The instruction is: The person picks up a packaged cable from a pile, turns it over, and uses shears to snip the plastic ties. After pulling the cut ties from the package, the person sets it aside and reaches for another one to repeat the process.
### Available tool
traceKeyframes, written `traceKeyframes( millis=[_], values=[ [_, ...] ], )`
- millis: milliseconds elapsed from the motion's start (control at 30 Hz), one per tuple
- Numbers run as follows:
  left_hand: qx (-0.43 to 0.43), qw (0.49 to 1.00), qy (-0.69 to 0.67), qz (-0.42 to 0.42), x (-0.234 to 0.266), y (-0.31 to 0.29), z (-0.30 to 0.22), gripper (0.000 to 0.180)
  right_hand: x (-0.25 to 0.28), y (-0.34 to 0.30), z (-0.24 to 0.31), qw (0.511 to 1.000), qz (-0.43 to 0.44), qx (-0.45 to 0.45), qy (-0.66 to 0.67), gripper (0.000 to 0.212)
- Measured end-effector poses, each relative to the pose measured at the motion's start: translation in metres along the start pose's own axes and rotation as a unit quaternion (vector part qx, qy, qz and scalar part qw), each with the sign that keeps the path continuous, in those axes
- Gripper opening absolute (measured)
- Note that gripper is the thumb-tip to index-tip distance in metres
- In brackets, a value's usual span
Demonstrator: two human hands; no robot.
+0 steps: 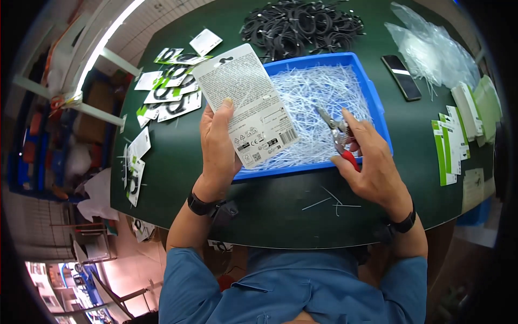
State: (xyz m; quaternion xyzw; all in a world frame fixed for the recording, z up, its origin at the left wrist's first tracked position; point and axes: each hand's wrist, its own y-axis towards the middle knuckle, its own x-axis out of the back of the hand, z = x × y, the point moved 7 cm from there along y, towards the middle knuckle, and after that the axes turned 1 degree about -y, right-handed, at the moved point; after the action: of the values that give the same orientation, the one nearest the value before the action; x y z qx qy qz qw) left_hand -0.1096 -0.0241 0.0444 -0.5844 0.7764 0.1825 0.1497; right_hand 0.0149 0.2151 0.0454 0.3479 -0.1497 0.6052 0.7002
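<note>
My left hand grips a white packaging card, thumb across its printed back. The card is tilted and covers the left part of a blue plastic tray. Thin white plastic strips, like cut cable-tie ends, fill the tray. Over its right side my right hand is closed around red-handled pruning shears with a coiled spring. Their blades point up and left, apart from the card. Whatever is on the card's front side is hidden from me.
Carded black cables lie at the left of the dark green table. Black coiled cables are heaped at the back. On the right are a phone, clear plastic bags and green-white cards. Loose strips lie in front.
</note>
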Motion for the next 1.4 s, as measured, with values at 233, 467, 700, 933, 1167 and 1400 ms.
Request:
traceKeyframes(
  millis=[233,467,700,933,1167,1400],
  values=[
    [-0.059,0.997,0.050,0.021,-0.033,0.009,0.019,0.033,0.000,0.002,-0.006,0.997,-0.033,0.047,-0.043,0.075],
    [-0.053,0.995,0.070,0.046,-0.039,-0.001,0.031,0.034,-0.003,0.004,0.001,0.994,-0.063,0.078,-0.038,0.074],
    [-0.059,0.996,0.053,0.035,-0.032,-0.005,0.029,0.034,-0.009,0.003,0.005,0.995,-0.052,0.077,-0.048,0.075],
    [-0.062,0.995,0.046,0.063,-0.037,-0.011,0.032,0.035,-0.013,0.004,0.004,0.995,-0.052,0.073,-0.055,0.078],
    [-0.029,0.998,-0.022,0.045,-0.041,-0.016,0.044,0.035,-0.014,-0.001,0.007,0.979,-0.080,0.119,-0.148,0.081],
    [-0.044,0.997,-0.045,0.036,-0.039,-0.021,0.050,0.034,-0.019,-0.004,0.015,0.973,-0.070,0.135,-0.176,0.086]
  ],
)
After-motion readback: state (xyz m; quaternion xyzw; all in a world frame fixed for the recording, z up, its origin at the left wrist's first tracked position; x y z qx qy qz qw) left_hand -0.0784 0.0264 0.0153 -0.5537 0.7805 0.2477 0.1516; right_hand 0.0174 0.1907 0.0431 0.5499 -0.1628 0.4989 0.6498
